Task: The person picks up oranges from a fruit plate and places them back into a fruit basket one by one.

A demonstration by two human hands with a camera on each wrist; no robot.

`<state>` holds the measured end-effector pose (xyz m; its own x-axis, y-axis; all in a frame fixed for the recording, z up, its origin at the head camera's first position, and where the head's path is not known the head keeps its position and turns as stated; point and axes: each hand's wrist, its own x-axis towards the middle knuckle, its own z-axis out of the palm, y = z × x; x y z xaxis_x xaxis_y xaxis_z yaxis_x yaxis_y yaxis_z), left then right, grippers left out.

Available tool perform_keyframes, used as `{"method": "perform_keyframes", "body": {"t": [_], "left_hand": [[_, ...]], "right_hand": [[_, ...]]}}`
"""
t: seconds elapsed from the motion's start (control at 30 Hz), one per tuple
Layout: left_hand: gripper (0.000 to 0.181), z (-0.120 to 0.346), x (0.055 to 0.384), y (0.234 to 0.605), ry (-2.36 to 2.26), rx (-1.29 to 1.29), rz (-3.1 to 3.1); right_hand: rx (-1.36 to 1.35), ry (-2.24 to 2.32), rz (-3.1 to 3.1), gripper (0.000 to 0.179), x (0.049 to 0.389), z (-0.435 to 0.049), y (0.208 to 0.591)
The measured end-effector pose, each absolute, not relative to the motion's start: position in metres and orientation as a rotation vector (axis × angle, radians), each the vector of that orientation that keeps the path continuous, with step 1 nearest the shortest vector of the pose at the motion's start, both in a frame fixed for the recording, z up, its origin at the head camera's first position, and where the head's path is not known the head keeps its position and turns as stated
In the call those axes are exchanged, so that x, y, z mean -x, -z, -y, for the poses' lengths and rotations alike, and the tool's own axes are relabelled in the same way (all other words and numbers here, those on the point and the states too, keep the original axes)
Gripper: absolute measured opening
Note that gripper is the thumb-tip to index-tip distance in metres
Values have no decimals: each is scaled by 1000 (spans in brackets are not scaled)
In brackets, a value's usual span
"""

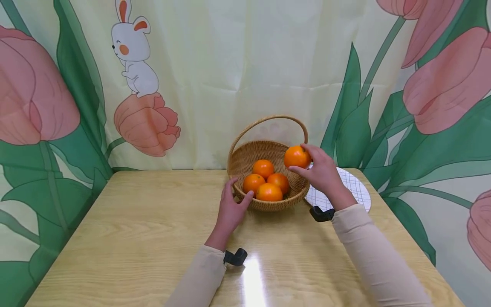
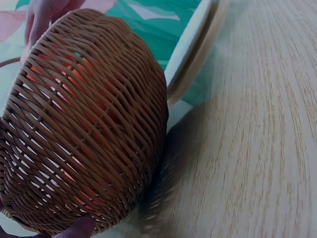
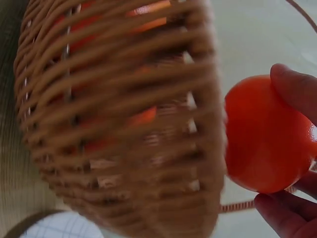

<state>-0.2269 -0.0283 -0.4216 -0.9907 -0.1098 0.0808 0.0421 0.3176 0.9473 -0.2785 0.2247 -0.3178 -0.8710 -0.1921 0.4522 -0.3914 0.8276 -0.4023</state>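
A wicker basket [image 1: 273, 206] with a tall arched handle stands near the back of the table, holding several oranges [image 1: 270, 192]. At its front left, my left hand [image 1: 233, 209] holds the side, fingers by the rim and thumb at the front; a fingertip also shows against the weave [image 2: 94, 124] in the left wrist view. Between thumb and fingers my right hand [image 1: 321, 169] grips another orange [image 1: 296, 157], raised above the basket's right rim. The right wrist view shows this orange [image 3: 267, 134] just beyond the basket edge, with part of the hand cut off.
A round white, blue-gridded flat piece [image 1: 354, 189] lies right of the basket, partly behind the right forearm. The light wooden table [image 1: 153, 238] reaches back to a curtain [image 1: 207, 85] printed with tulips and a rabbit.
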Motion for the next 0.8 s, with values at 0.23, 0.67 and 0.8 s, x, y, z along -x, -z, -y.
{"method": "perform_keyframes", "body": {"t": [0.23,0.67,0.8], "left_hand": [[65,27,229,416,1723,-46,2409],[73,27,226,418,1739,-42,2431],[72,26,227,422,1749,-52,2438]], "right_hand": [[-530,-711,2662,73,289,-201,316],[-628,-669,2899,68,304,-173,325],[-672,-664,2973,68,307,-168,332]]}}
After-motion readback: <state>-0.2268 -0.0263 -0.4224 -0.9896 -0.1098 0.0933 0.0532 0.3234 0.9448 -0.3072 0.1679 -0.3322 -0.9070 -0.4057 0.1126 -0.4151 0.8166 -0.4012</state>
